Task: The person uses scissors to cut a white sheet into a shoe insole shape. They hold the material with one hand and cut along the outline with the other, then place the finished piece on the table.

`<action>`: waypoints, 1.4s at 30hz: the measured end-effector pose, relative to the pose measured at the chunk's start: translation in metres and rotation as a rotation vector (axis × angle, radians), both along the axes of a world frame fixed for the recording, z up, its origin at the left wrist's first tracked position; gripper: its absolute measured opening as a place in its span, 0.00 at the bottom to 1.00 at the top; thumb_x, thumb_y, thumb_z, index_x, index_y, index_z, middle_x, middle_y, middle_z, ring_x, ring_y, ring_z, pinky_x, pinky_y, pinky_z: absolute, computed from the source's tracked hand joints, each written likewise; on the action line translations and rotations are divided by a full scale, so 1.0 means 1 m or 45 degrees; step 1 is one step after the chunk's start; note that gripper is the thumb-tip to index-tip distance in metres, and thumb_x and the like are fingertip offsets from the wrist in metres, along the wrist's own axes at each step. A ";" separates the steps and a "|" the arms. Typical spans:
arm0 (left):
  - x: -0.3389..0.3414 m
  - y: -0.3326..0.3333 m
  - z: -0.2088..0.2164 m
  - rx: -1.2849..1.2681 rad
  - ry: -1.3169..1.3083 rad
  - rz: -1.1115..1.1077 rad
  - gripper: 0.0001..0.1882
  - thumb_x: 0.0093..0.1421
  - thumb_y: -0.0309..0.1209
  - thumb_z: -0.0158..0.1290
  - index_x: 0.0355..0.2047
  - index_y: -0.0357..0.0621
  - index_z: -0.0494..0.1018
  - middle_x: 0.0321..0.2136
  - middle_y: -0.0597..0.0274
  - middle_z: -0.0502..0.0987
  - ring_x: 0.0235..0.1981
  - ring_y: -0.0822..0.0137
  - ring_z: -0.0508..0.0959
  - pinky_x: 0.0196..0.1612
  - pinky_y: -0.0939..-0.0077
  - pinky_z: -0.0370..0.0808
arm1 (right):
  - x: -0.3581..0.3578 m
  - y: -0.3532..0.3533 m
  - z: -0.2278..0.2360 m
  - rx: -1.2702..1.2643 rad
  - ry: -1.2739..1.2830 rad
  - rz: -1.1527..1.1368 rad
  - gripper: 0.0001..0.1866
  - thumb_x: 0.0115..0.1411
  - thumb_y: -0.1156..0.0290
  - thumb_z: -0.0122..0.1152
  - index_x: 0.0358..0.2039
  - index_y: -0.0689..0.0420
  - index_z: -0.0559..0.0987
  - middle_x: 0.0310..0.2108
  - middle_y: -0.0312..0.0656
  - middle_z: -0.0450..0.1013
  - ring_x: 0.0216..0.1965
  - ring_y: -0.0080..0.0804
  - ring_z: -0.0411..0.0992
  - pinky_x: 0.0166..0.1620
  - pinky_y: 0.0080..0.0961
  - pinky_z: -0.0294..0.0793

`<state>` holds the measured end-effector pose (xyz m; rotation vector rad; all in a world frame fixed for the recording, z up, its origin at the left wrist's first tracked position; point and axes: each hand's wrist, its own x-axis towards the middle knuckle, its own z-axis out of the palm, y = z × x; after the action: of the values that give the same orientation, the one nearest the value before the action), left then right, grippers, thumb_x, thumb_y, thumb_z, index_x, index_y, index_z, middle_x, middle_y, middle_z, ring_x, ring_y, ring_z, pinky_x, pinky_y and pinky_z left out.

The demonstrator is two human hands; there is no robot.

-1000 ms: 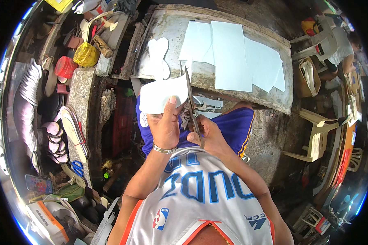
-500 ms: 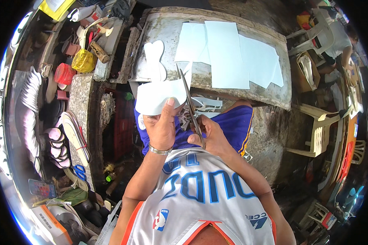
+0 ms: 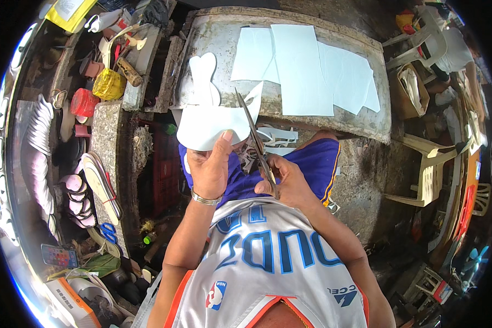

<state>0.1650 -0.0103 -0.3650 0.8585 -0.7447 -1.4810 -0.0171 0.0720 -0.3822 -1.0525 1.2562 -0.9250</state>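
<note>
My left hand (image 3: 210, 167) grips a white foam sheet (image 3: 213, 124) by its near edge, thumb on top and fingers underneath. The scissors (image 3: 252, 123) are in my right hand (image 3: 287, 180), their long dark blades pointing away along the sheet's right edge. A narrow pointed flap (image 3: 255, 98) of white material stands up beyond the blades. Just past the sheet, white sole-shaped cutouts (image 3: 205, 79) lie on the worn board (image 3: 224, 33). White offcuts (image 3: 279, 135) lie below the board's near edge, right of the scissors.
Several white sheets (image 3: 303, 71) overlap on the board. Bundled sandal soles (image 3: 99, 183), blue-handled scissors (image 3: 108, 232), a phone (image 3: 59, 255), and red (image 3: 84, 100) and yellow (image 3: 108, 83) wrapped bundles are at left. A plastic chair (image 3: 429, 169) stands at right, with another person (image 3: 454, 52) behind.
The scissor blades, slightly apart before, now look closed together. The pointed flap leans further right, away from the sheet. Both hands have shifted only a little.
</note>
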 end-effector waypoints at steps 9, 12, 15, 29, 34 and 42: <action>0.013 -0.011 0.004 -0.061 -0.175 -0.149 0.21 0.66 0.18 0.63 0.58 0.38 0.73 0.51 0.59 0.82 0.50 0.68 0.83 0.54 0.70 0.83 | -0.010 0.004 0.008 0.022 0.065 -0.017 0.34 0.45 0.45 0.88 0.29 0.59 0.74 0.25 0.28 0.64 0.29 0.18 0.60 0.31 0.22 0.62; 0.016 -0.014 0.006 -0.059 -0.242 -0.185 0.22 0.65 0.18 0.64 0.58 0.38 0.73 0.50 0.59 0.82 0.51 0.69 0.83 0.54 0.71 0.83 | -0.014 0.007 0.015 0.053 0.065 -0.013 0.34 0.45 0.46 0.88 0.29 0.59 0.75 0.24 0.29 0.65 0.29 0.17 0.61 0.31 0.22 0.62; 0.020 -0.017 0.009 -0.074 -0.270 -0.254 0.23 0.64 0.18 0.64 0.58 0.38 0.73 0.50 0.59 0.83 0.50 0.69 0.83 0.54 0.71 0.82 | -0.017 0.008 0.018 0.076 0.102 0.008 0.34 0.45 0.46 0.88 0.29 0.59 0.75 0.24 0.29 0.65 0.29 0.17 0.61 0.31 0.22 0.62; 0.029 -0.035 0.028 -0.163 -0.509 -0.456 0.25 0.61 0.18 0.66 0.58 0.35 0.72 0.49 0.57 0.83 0.50 0.68 0.83 0.55 0.69 0.81 | -0.027 0.017 0.006 0.078 0.222 0.028 0.30 0.43 0.54 0.90 0.28 0.59 0.75 0.23 0.32 0.68 0.26 0.18 0.63 0.29 0.23 0.65; 0.032 -0.040 0.034 -0.168 -0.599 -0.541 0.26 0.62 0.18 0.65 0.59 0.36 0.71 0.50 0.57 0.83 0.51 0.68 0.83 0.55 0.69 0.81 | -0.030 0.020 0.006 0.100 0.215 0.018 0.32 0.43 0.51 0.90 0.24 0.59 0.74 0.20 0.33 0.68 0.25 0.19 0.62 0.27 0.26 0.63; 0.036 -0.047 0.039 -0.207 -0.615 -0.621 0.27 0.62 0.20 0.66 0.60 0.36 0.71 0.50 0.57 0.83 0.50 0.67 0.83 0.55 0.68 0.81 | -0.030 0.022 0.007 0.128 0.177 0.000 0.28 0.44 0.57 0.90 0.23 0.60 0.75 0.19 0.33 0.68 0.25 0.18 0.63 0.27 0.25 0.64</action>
<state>0.2012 -0.0573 -0.3262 0.9637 -1.4970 -1.6175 -0.0475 0.0944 -0.3754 -1.0519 1.4031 -0.7910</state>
